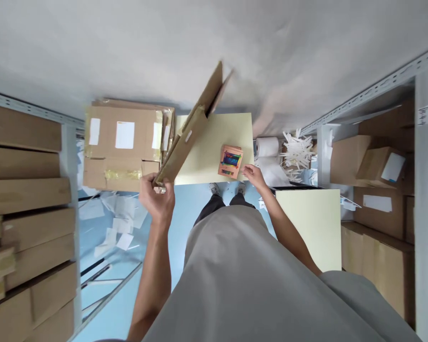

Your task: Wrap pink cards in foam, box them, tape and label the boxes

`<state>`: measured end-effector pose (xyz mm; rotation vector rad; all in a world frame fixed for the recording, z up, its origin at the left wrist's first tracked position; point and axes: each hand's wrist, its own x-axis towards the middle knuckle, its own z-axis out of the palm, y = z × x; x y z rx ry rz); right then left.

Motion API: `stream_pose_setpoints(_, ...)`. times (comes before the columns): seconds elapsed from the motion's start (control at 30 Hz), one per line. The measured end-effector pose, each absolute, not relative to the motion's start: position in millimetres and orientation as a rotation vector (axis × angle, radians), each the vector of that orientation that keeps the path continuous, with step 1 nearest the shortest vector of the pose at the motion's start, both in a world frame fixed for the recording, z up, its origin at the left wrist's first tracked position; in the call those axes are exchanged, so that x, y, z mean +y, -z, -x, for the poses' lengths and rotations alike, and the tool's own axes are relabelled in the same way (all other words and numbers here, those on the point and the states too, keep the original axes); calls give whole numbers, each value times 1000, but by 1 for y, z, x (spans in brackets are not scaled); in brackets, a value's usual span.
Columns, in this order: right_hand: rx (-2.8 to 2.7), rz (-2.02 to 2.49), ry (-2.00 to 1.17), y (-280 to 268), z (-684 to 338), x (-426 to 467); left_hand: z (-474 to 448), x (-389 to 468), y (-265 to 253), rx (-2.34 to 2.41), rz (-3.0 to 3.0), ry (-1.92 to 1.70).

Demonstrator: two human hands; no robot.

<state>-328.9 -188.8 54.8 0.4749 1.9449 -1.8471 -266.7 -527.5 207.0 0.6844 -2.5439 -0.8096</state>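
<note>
My left hand (pixel 157 197) is closed around the lower corner of a folded cardboard box (pixel 190 135). The box stands tilted, with its top leaning to the right and a flap spread at its upper end. Over the front right edge of the pale yellow table (pixel 199 166), my right hand (pixel 255 175) hovers with loosely bent fingers and nothing visible in them. Just left of its fingertips lies a small stack of orange packs (pixel 230 161) with a multicoloured picture on top. Whether the fingertips touch the stack is hard to see.
Flattened cardboard boxes (pixel 124 152) with white labels lie at the table's left. A white roll (pixel 267 147) and white paper strips (pixel 297 149) sit beyond its right end. Boxes fill shelves on both sides. Paper sheets (pixel 123 221) lie low on the left; another pale board (pixel 310 223) is at right.
</note>
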Motion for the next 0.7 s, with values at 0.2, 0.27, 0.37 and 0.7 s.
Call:
stream_pose_setpoints(0.2, 2034, -534, 1888, -71, 347, -205, 305, -556, -263, -2308, -562, 917)
stream_pose_setpoints(0.27, 2065, -558, 1915, -77, 352, -210, 332, -568, -273, -2251, -508, 960)
stream_pose_setpoints(0.37, 2093, -627, 1947, -84, 353, -216, 383, -583, -275, -2202, -454, 1128)
stream_pose_setpoints(0.7, 2115, -1007, 1923, -100, 312, -214, 559, -598, -216, -2260, -502, 1579)
